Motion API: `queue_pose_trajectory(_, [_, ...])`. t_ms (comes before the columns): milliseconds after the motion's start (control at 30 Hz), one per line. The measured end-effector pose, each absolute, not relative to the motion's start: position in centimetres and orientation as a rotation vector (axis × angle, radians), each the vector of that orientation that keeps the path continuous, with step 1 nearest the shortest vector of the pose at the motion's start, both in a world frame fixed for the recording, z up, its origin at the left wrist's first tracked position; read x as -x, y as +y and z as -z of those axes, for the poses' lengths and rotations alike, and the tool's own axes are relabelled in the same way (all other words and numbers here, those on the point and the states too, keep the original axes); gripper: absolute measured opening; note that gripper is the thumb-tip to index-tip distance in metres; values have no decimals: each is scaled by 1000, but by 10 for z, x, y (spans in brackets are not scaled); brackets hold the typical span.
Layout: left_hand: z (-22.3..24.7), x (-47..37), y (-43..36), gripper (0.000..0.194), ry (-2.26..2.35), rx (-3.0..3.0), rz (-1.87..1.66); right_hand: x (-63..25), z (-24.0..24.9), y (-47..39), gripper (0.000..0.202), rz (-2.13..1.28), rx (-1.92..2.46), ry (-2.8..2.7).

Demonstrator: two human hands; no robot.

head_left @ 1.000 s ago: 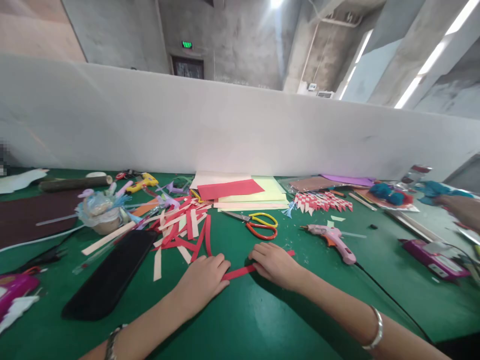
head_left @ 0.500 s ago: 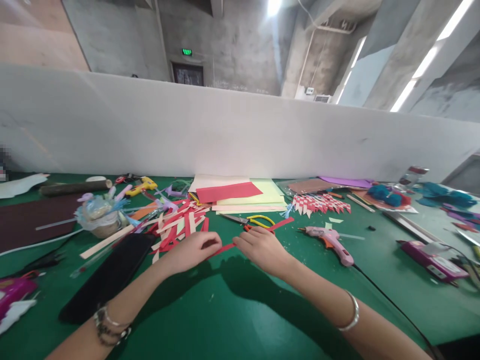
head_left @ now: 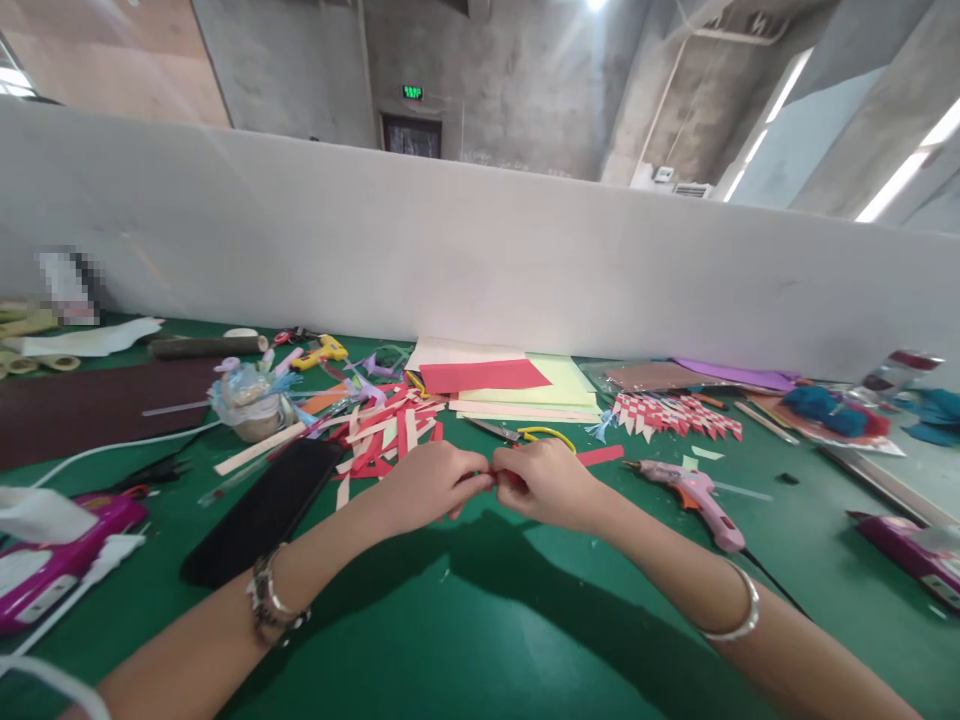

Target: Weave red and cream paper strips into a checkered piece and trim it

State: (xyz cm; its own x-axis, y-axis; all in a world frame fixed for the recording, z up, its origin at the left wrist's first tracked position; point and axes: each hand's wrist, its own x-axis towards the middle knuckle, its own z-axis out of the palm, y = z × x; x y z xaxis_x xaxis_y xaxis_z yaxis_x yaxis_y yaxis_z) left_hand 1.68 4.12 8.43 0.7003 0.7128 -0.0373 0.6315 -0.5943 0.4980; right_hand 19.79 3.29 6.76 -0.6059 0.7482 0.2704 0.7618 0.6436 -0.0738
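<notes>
My left hand (head_left: 435, 482) and my right hand (head_left: 547, 485) meet over the middle of the table, fingertips touching. Both are closed in a pinch on a red paper strip (head_left: 601, 456); one end shows beyond my right hand, while the part between the fingers is mostly hidden. Just behind my right hand lie scissors (head_left: 551, 436) with yellow handles, partly covered. To the left of my left hand is a loose pile of red and cream paper strips (head_left: 386, 435). A pink glue gun (head_left: 697, 490) rests right of my right hand.
Coloured paper sheets (head_left: 487, 376) lie by the white partition (head_left: 450, 250). Red-and-white woven paper pieces (head_left: 671, 413) lie to their right. A black pouch (head_left: 262, 515) is near my left forearm. Purple power strips (head_left: 67, 560) with cables sit at the sides of the green table (head_left: 450, 640).
My hands have come together, closing the gap where the red strip showed. The camera view has turned slightly left, so the table's things appear farther right.
</notes>
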Motion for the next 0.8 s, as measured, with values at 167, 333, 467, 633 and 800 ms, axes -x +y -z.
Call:
queue_pose_trajectory(167, [-85, -9, 39, 32, 937, -2069, -245, -208, -66, 34, 13, -124, 1118, -2521])
queue_pose_trajectory(333, [-83, 12, 45, 36, 1028, -1946, -239, -241, -65, 35, 14, -312, 1137, -2387])
queue_pose_trajectory(467, [-82, 40, 50, 38, 1101, -1899, -193, -284, -57, 36, 13, -244, 1330, -2296])
queue_pose_trajectory(633, [-83, 51, 46, 39, 1172, -1913, -177, -299, -59, 35, 17, -95, 1486, -2091])
queue_pose_trajectory(800, [-78, 21, 27, 34, 1029, -1978, -201, -241, -68, 16, 22, -106, 1113, -2451])
